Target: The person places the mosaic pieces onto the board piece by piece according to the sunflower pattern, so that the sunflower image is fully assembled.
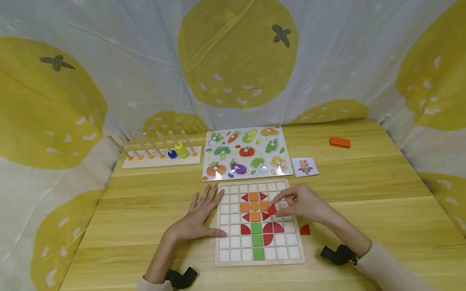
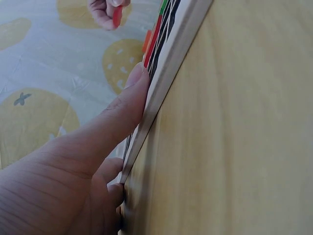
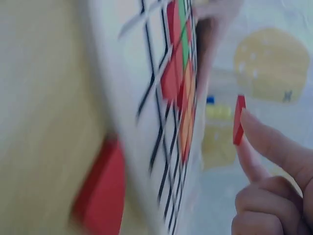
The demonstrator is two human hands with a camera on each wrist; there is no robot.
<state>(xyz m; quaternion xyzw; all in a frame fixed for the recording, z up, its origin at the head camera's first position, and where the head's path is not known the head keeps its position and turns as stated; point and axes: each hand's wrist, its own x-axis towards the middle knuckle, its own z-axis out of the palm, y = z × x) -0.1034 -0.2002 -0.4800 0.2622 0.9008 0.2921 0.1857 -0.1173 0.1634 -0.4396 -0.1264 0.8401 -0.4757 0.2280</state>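
A wooden grid board [image 1: 234, 241] lies on the table, with orange, red and green flat pieces in its squares. My right hand [image 1: 303, 204] pinches a red quarter-circle piece [image 1: 272, 209] between thumb and finger above the board's right half. In the right wrist view that red piece [image 3: 239, 120] is seen edge-on, held off the board. My left hand [image 1: 198, 218] is spread at the board's left edge, its thumb and fingertips touching the frame. The left wrist view shows the left thumb [image 2: 132, 93] lying along the board's rim. Another red quarter-circle [image 1: 305, 230] lies on the table right of the board.
A vegetable puzzle board [image 1: 247, 152] lies behind the grid board. Beside it is a small pattern card [image 1: 305, 167]. At the back left stands a wooden peg stand [image 1: 164, 161] with blue and yellow beads. An orange block [image 1: 340, 142] sits at the back right.
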